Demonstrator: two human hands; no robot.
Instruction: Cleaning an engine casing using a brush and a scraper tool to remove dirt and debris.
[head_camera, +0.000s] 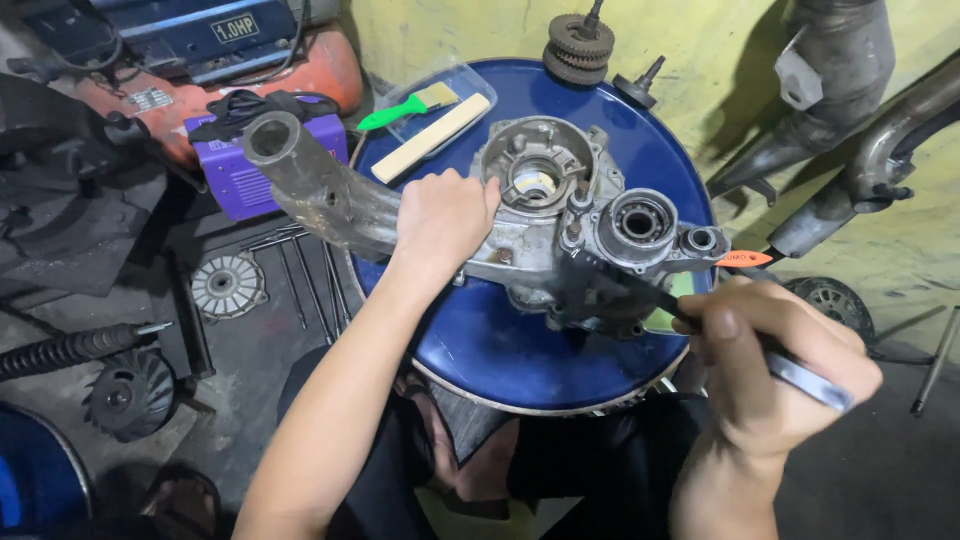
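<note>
Head-cam view, looking down. A person sits at a round blue drum top (500, 350) used as a table. On it, center-right, lies a grey cast-metal engine case (560, 215), greasy and dull, w/ round bearing bores and a long tube arm (320, 185) sticking out to the left.

Left hand (440, 220) lies flat on the case's left side, fingers curled over the edge, pinning it down. Right hand (775, 365) is closed around a slim metal tool (690, 320), fingers tight on the bright steel handle; the dark tip reaches into the case's lower right side, approx. under the small bearing boss (640, 222). Can't tell exactly what the tip touches.

To do this well, judging from the pose: keep the left palm's weight on the case so it doesn't rock on the smooth drum, keep the tool shallow, and pry w/ small strokes so the tip doesn't slip and gouge the soft alloy.

Other items: a clear plastic tray (445, 110) w/ a green-handled brush (405, 105) and a pale wood strip at the drum's far edge; a stack of toothed gears (578, 48) at the back; an orange-handled tool (745, 259) just right of the case; a purple box (240, 165) and finned round parts on the floor at left.
</note>
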